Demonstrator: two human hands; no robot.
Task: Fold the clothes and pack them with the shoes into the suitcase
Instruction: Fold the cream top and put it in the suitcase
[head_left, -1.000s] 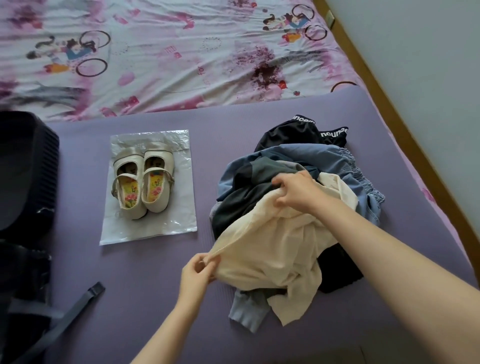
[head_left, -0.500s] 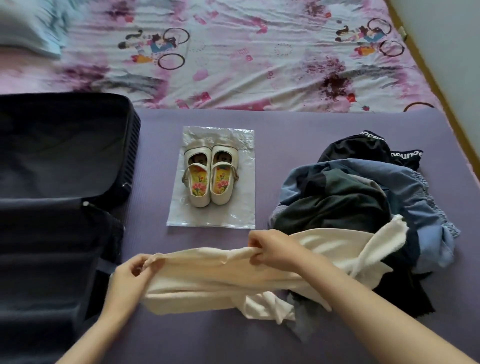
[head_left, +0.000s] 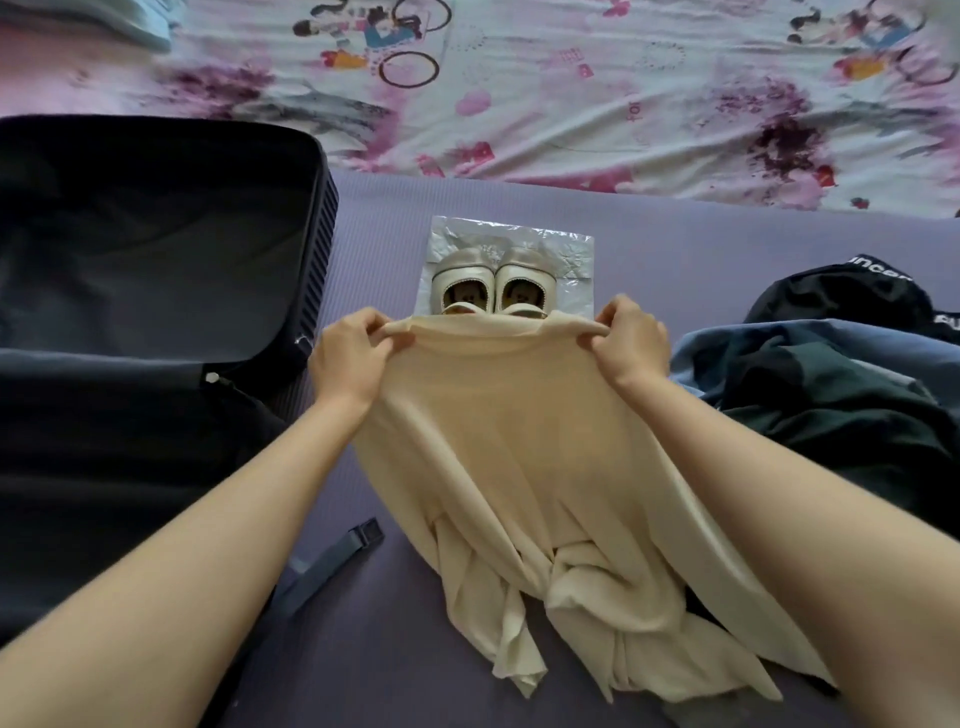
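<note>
Cream garment (head_left: 524, 441) held up over purple mat (head_left: 727, 249), top edge stretched between both hands. Left hand (head_left: 345, 358) pinches left corner, fingers curled round fabric. Right hand (head_left: 631, 345) pinches right corner likewise. Lower part bunched on mat. Pair of cream shoes (head_left: 491, 283) on plastic bag (head_left: 569, 254) behind garment. Open dark suitcase (head_left: 156, 249) at left. Pile of dark and blue clothes (head_left: 831, 379) at right.

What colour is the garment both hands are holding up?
Plain cream garment, no pattern; the head view, the only one, shows it.
</note>
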